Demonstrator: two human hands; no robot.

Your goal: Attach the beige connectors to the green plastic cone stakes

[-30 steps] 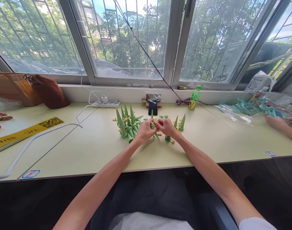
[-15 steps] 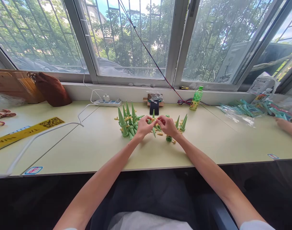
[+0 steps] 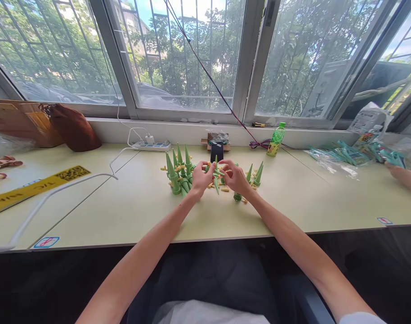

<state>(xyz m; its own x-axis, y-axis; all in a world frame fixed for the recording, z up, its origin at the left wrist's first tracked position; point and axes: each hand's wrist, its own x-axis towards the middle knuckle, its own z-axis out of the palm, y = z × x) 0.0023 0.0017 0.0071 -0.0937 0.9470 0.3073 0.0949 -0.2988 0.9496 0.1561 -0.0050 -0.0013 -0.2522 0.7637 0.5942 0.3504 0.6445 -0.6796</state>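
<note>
Pinched in the left hand [image 3: 200, 177], a slim green plastic cone [image 3: 219, 172] lay between both hands; whether the right hand [image 3: 235, 177] gripped it was unclear.
Steady support and light fingertip pressure seemed best.

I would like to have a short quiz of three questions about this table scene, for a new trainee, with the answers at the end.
1. True or false: upright green pointed cones stand both left of the bare left hand and right of the bare right hand.
2. Which hand is nearer the green-capped plastic bottle?
3. What is left of the white power strip?
A) black phone
B) brown soft bag
C) bottle

Key: 1 true; 2 right hand; 3 B.
</note>
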